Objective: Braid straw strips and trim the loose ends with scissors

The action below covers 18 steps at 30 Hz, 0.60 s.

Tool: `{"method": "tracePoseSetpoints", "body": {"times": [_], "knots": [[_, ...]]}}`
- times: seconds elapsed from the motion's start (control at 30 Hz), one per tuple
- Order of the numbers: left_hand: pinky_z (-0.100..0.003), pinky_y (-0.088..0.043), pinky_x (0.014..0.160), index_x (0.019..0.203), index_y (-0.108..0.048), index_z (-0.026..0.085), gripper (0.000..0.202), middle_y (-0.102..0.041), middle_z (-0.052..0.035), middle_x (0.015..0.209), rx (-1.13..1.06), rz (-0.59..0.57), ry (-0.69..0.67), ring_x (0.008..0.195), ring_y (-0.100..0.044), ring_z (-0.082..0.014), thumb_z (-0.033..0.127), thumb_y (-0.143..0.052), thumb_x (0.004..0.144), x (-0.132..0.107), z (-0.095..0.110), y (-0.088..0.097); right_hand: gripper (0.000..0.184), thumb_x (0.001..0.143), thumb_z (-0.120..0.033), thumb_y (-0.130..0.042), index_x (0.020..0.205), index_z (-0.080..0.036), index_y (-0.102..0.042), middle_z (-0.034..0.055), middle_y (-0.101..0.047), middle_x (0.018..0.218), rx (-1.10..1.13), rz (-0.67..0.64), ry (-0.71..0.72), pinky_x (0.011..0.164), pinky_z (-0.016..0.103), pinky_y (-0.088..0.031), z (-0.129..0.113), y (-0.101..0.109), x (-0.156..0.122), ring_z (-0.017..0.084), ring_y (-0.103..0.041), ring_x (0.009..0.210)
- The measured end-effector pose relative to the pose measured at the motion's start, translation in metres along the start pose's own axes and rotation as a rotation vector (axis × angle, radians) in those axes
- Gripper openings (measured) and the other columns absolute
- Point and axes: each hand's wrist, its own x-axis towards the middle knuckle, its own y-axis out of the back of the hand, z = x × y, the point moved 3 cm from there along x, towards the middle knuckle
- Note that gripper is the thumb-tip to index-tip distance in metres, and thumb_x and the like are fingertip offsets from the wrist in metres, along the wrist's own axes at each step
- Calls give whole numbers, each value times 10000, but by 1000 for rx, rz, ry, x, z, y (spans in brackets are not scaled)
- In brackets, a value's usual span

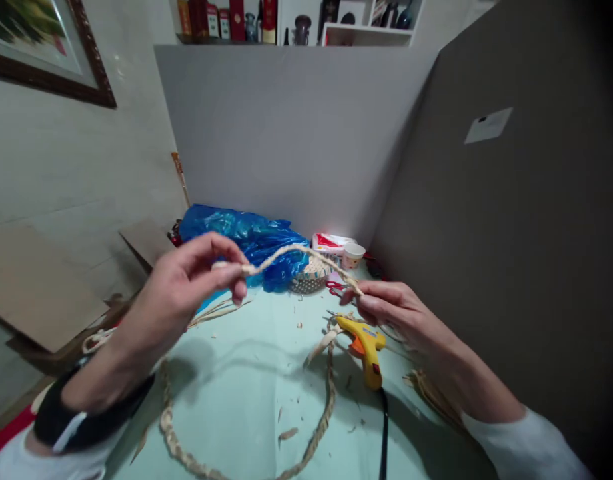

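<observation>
My left hand (196, 277) pinches one end of a short pale braided straw cord (296, 252), raised above the table. My right hand (386, 307) pinches the cord's other end, so the braid arches between both hands. Below them a long braided straw rope (329, 400) curves in a loop across the light green tabletop (246, 387). A yellow and orange glue gun (366, 343) lies just under my right hand, its black cable running toward me.
A blue plastic bag (251, 237), a small woven basket (309, 279), a white cup (354, 255) and red scissors (336, 287) sit at the back. Grey partition boards (296, 133) wall the table behind and right. Loose straw strips (431, 393) and scraps lie around. Cardboard (36, 287) leans at left.
</observation>
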Motion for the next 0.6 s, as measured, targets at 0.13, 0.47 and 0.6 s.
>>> {"method": "tracePoseSetpoints", "body": {"times": [0.13,0.47,0.6], "knots": [[-267,-512,671,830,-682,248,100,-702,2,821,-123,-131,153,663,-644,-136,340,-711,858,-20,-40,-18,402,938,-521,-554,799,-194,-741,22,-563,648,-186,-56,-66,559,288,-375,26,16,-22,167,-503,602],[-293,-557,701,747,-696,277,154,-693,-9,922,-132,-146,371,648,-660,-158,391,-797,762,-38,-58,-42,392,826,-151,-500,1170,-237,-668,80,-702,1269,-509,210,129,967,430,-494,7,-19,-13,299,-642,1167],[-303,-568,698,761,-702,287,128,-704,-8,886,-158,-180,457,676,-673,-176,387,-781,779,-44,-69,-48,387,875,-130,-503,1227,-228,-629,60,-701,1264,-400,184,188,969,377,-488,-11,-56,-8,249,-645,1148]]}}
